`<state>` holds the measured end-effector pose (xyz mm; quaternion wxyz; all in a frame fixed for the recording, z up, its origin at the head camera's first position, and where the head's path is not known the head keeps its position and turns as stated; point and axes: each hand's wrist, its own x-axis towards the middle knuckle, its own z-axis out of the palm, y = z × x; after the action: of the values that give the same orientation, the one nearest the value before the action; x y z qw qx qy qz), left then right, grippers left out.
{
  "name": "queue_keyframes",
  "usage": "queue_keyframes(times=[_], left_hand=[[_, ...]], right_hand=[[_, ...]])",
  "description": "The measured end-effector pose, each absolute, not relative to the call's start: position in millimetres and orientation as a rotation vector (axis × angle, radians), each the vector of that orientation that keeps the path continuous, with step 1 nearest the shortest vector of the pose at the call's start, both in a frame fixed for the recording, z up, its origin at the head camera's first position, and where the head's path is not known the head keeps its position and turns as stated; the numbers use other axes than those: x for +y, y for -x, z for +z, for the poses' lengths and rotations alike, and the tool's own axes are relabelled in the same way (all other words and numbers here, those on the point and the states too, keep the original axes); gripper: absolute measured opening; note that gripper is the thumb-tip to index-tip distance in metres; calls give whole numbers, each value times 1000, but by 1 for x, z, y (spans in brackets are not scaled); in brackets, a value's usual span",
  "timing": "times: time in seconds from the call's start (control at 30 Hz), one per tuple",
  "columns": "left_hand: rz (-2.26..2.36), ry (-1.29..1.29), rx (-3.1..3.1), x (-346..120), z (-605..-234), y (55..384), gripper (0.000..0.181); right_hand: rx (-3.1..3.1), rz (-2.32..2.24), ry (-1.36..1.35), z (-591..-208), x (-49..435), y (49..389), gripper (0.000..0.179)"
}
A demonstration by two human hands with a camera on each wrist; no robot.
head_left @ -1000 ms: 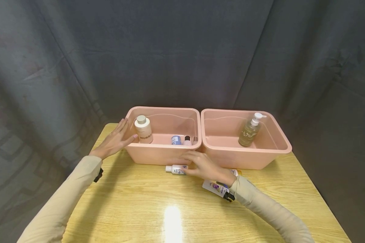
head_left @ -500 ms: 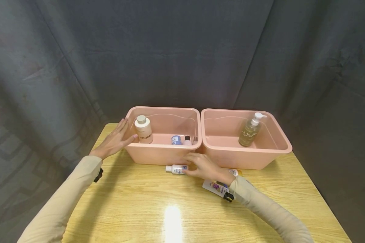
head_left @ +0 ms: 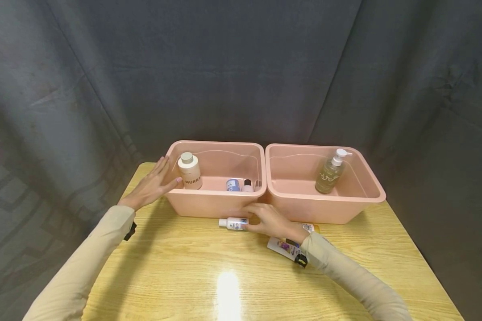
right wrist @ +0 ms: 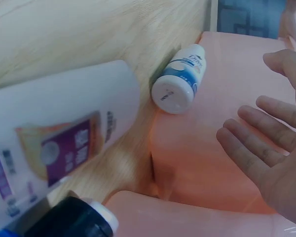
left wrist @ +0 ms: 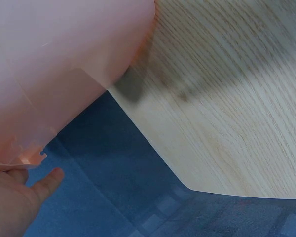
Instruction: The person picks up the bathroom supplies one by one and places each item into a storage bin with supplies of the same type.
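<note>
My left hand (head_left: 149, 186) rests at the left end of the left pink bin (head_left: 209, 206), fingers extended along the rim. In the left wrist view, part of that hand (left wrist: 15, 202) shows at the bin's rim. My right hand (head_left: 271, 220) hovers before the bins with fingers spread and nothing held. Just beyond its thumb lies a small white bottle (head_left: 234, 224) with a blue label, on its side against the left bin's front wall. The right wrist view has this small bottle (right wrist: 180, 81) apart from the loosely extended fingers.
A white tube with a purple label (head_left: 281, 246) and an amber item (head_left: 316, 228) lie under the right wrist. In the left bin are a tall white bottle (head_left: 190, 171), a blue container (head_left: 232, 185) and a black-capped bottle (head_left: 247, 187). The right bin (head_left: 317, 210) holds a pump bottle (head_left: 328, 177).
My right hand has shifted slightly right, uncovering a little more of the small white bottle. The left hand and the bins have stayed in place.
</note>
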<state>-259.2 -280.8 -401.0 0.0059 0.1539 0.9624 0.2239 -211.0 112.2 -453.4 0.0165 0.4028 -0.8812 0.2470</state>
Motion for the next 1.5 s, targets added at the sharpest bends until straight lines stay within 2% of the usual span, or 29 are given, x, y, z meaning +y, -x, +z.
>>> queue_keyframes(times=[0.57,1.17,1.5], left_hand=[[687,-490,3015,-281,-402,258,89],[706,-494,3013,-280,-401,259,90],[698,-495,3013,-281,-402,258,90]], right_hand=[[-2797,724,-1316,-473,108,218,47],[-2775,709,-1332,-492,106,216,35],[-2766,669,-1314,-494,100,215,43]])
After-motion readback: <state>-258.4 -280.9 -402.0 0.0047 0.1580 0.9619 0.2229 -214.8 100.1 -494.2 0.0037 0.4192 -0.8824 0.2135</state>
